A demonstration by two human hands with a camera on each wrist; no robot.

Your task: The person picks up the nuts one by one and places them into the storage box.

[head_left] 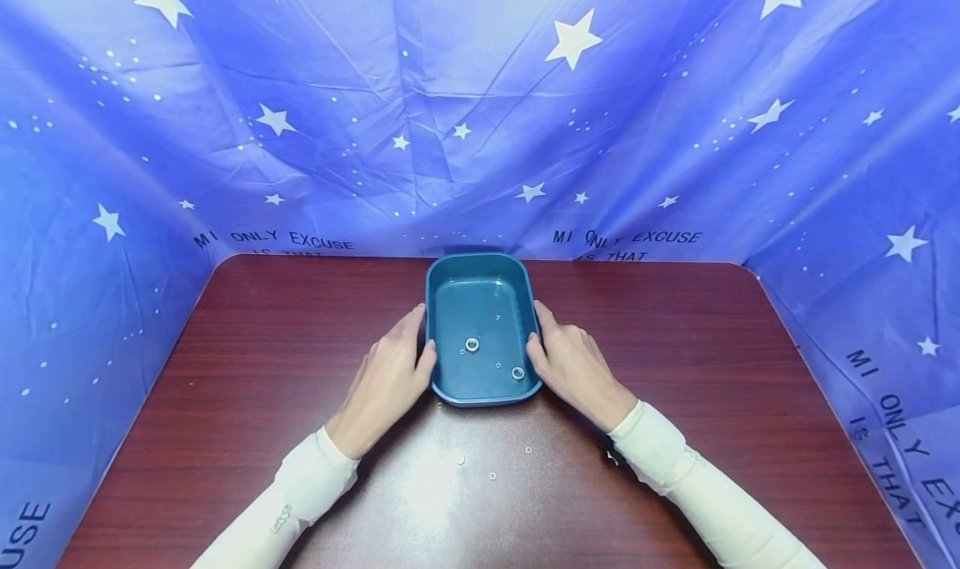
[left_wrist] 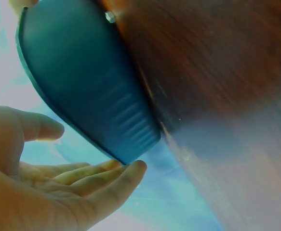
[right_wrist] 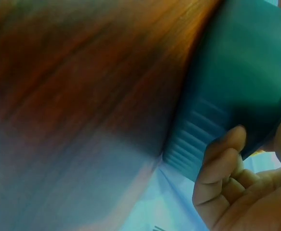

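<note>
A dark teal rectangular tray (head_left: 480, 396) with raised walls stands near the table's far edge. Inside lie a larger silver ring-shaped piece (head_left: 472, 345), a second silver ring-shaped piece (head_left: 517, 373) and several tiny rings. My left hand (head_left: 386, 377) is at the tray's left side. In the left wrist view its extended fingers (left_wrist: 113, 187) touch the outer wall near the far end, with the thumb apart from the rim. On the right side my right hand (head_left: 581, 369) holds the tray, its curled fingers (right_wrist: 222, 163) against the outer wall and its thumb at the rim.
In front of the tray, tiny pale rings lie on the dark red wooden table (head_left: 262, 369), one ring (head_left: 492, 476) closest to me. A blue star-printed curtain (head_left: 465, 94) surrounds the table's back and sides.
</note>
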